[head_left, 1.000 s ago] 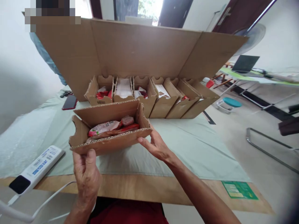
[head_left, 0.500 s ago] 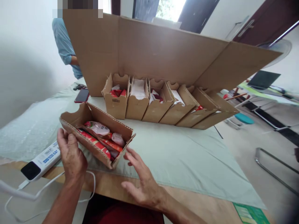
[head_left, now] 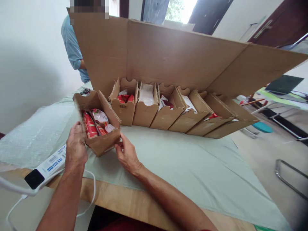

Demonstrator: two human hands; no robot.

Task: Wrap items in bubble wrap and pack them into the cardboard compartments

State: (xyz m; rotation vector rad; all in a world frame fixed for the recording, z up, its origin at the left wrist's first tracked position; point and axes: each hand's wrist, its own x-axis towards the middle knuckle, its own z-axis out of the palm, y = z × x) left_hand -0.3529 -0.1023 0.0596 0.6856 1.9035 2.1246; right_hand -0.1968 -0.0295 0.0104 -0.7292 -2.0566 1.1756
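Small cardboard tray (head_left: 104, 144) sits at the near left of the table, just left of a row of like trays (head_left: 144, 116), its near end low over the pale green cloth (head_left: 183, 157); whether it rests on the cloth or is lifted clear cannot be told. Nearest the camera runs the wooden table edge (head_left: 115, 200), with a white cable (head_left: 92, 189) looping over it and a white power strip (head_left: 47, 167) lying at the left. The left hand (head_left: 75, 146) is closed on the tray's near left wall, its fingers curled out of sight. The right hand (head_left: 127, 155) sets thumb and fingertips against the near right lower corner; whether it pinches or only steadies cannot be told. Red and white packets (head_left: 95, 123) lie loose inside the tray. In my judgement the tray is best kept level and supported at both near corners, since the corrugated walls look thin and the packets would slide if it tipped. Behind the row stands a large carton flap (head_left: 168, 54), which hides the far table. Dark objects (head_left: 84, 91) at the far left are too small to identify. A second person shows only as a blue sleeve (head_left: 72, 48) beyond the flap. The contents of the right-hand trays are largely hidden by their walls.
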